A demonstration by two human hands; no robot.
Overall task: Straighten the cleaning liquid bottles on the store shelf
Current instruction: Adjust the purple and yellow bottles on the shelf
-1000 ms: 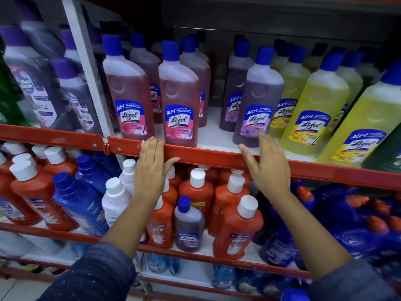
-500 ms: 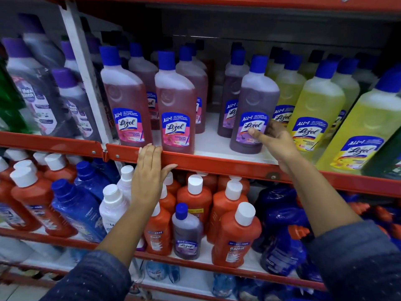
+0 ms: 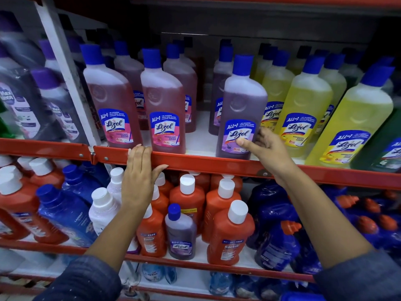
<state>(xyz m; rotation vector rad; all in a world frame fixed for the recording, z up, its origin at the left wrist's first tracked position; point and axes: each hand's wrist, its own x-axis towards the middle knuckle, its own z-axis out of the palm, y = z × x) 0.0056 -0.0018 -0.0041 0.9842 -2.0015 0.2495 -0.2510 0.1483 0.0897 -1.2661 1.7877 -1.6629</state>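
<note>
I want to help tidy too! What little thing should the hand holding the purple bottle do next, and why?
Probably slide the purple bottle a little left, in line with the purple one behind it. It stands close to the yellow bottles, with a gap to the pink ones. The right hand grips its lower part.

Head cam, close, looks fwd/down at shelf (image 3: 217,165).

My left hand (image 3: 138,170) lies flat on the red front edge of the shelf (image 3: 217,165), fingers straight, just below the two pink bottles (image 3: 165,101). My right hand (image 3: 267,148) holds the purple bottle (image 3: 243,101) low down, thumb on its label, fingers round its right side. It stands upright at the front edge, beside the yellow bottles (image 3: 303,101).
</note>
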